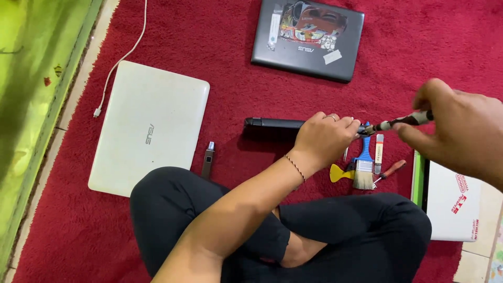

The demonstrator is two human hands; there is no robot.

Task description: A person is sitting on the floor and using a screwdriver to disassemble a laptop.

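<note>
— While the left hand (322, 137) rests curled at the right end of the long black bar (275, 123), what has the right hand (461, 131) got?

— Its fingers are pinched shut on a screwdriver (403, 121), tip pointing left toward the other hand. Whether the left fingers grip anything, I cannot tell.

— And nearby?

— Just near of the tool lie a blue brush (363, 167), a yellow pick (339, 173) and a red-handled tool (392, 169). A white laptop (149, 126) sits left; a dark laptop (308, 39) lies far, all on the red carpet (225, 68).
</note>
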